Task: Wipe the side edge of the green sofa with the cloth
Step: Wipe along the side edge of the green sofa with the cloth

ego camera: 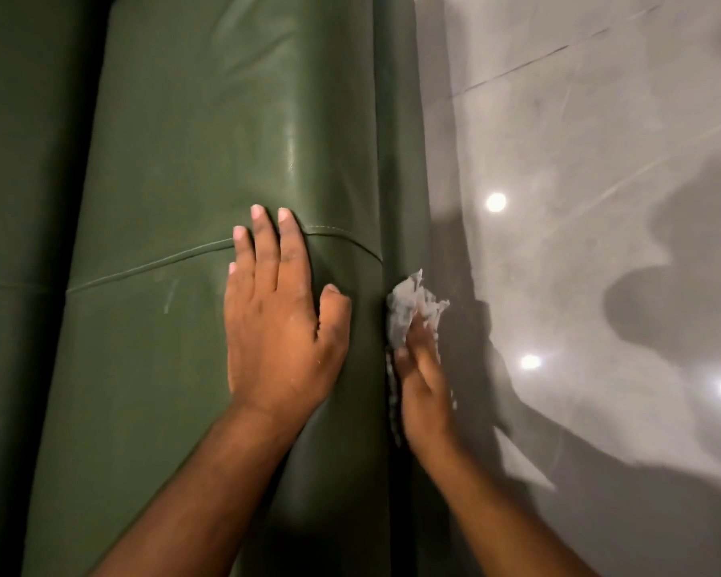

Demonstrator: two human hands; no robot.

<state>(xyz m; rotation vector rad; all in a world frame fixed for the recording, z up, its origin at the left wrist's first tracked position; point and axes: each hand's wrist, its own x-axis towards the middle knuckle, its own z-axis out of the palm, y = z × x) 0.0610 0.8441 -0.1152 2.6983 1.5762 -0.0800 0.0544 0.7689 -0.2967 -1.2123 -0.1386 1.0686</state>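
Note:
The green leather sofa (192,139) fills the left and middle of the head view, its rounded arm running top to bottom with a stitched seam across it. My left hand (277,322) lies flat on top of the arm, fingers spread, holding nothing. My right hand (423,376) presses a crumpled grey cloth (408,310) against the sofa's outer side edge (400,181), just right of the left hand. The cloth bunches above the fingers and trails down under the palm.
A glossy grey tiled floor (600,139) lies to the right of the sofa, with bright ceiling-light reflections (495,202) and my shadow on it. A darker seat area (26,160) lies at the far left.

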